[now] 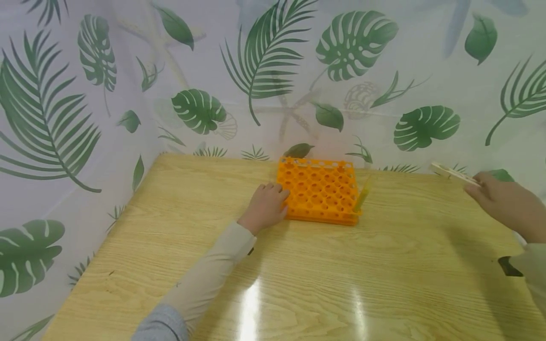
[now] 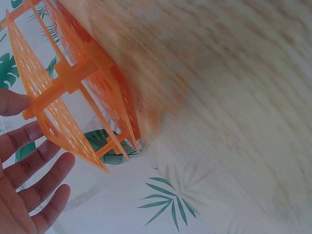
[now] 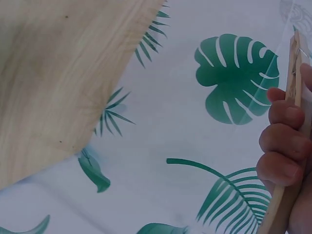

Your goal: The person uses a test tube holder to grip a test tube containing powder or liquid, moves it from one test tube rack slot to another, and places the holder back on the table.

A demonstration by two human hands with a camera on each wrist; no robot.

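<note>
An orange test tube rack (image 1: 317,189) with rows of round holes stands on the table, near the wall side. My left hand (image 1: 266,206) holds it by its left edge; in the left wrist view, the thumb (image 2: 13,103) meets a corner of the rack (image 2: 73,78) and the other fingers are spread beside it. One test tube (image 1: 362,196) with yellowish liquid leans outward at the rack's right front corner. Off to the right, my right hand (image 1: 507,201) grips a wooden test tube clamp (image 1: 454,174) above the table, its metal spring visible in the right wrist view.
The wood-grain table (image 1: 204,189) ends against a white cloth (image 1: 273,94) printed with green leaves, at the back and left. A dark strap-like piece (image 1: 509,266) shows at the right sleeve.
</note>
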